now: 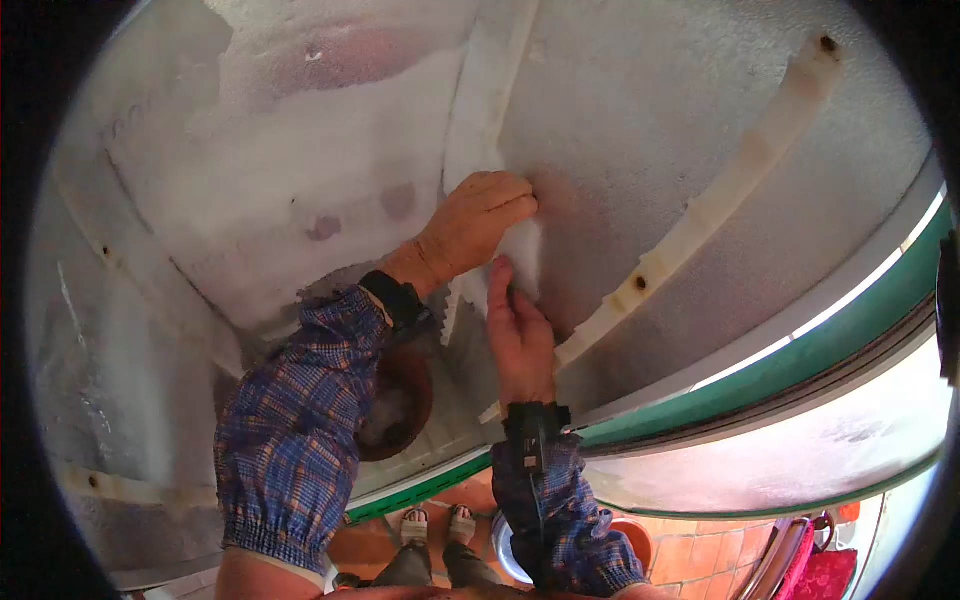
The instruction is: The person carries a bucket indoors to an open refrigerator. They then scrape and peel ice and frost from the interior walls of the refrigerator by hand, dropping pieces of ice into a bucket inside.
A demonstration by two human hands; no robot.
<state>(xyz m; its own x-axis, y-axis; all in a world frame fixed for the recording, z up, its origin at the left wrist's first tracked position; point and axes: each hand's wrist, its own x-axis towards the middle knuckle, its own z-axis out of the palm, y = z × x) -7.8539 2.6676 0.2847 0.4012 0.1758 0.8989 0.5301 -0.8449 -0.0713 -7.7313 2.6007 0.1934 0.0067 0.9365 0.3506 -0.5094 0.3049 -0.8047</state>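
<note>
Both my hands reach into a cabinet with frosted, pale inner walls [620, 110]. My left hand [480, 218], in a checked sleeve with a dark band at the wrist, is closed in a fist against the wall near a corner seam. What its fingers hold, if anything, is hidden. Just below it, my right hand [522, 340] has its fingers apart, with one pointing up toward a whitish patch [525, 245] on the wall. A white piece with a toothed edge [450, 318] shows between my wrists; I cannot tell whether either hand touches it.
A round brown bowl [408, 385] sits inside the cabinet, partly behind my left sleeve. Pale strips [715, 210] with dark spots run along the walls. A green-trimmed rim [420, 495] crosses below my arms. Sandalled feet [415, 525], basins and red cloth [828, 577] are on the tiled floor.
</note>
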